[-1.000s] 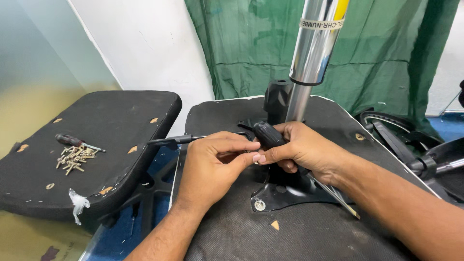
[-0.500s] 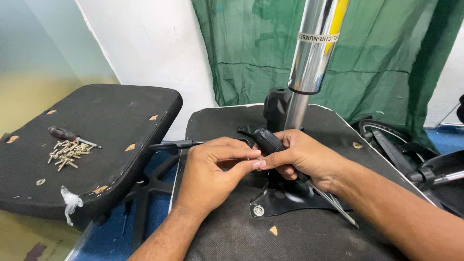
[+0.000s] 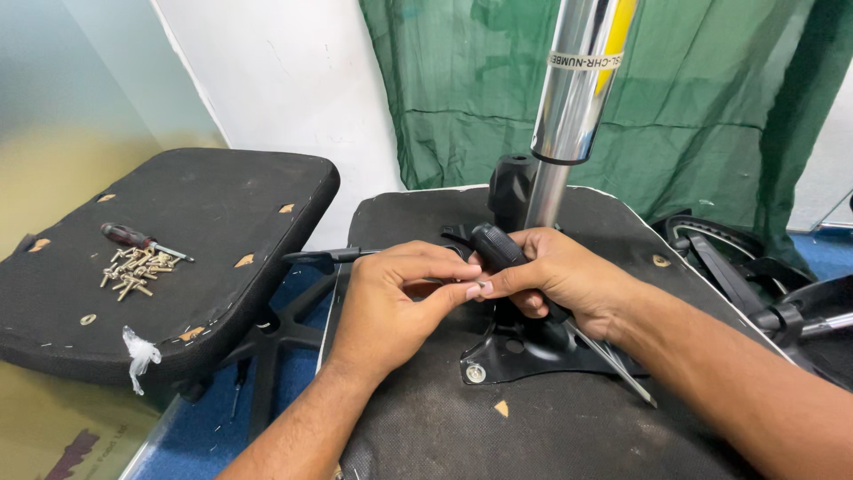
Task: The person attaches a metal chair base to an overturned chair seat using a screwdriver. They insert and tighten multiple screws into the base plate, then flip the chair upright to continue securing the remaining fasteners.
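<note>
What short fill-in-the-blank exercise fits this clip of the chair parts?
1. The right hand holds a tool by its black ____.
2. The heap of loose screws lies on the seat pad on the ____ side of the picture.
3. Beside the screws lies a small ____ with a dark red handle.
4. The chrome cylinder stands ____ from the black metal plate.

Missing words: handle; left; screwdriver; upright

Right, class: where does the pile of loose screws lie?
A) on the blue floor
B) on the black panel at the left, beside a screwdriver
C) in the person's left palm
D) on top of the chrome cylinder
B: the loose screws lie on the black panel at the left, right beside a dark-handled screwdriver.
</note>
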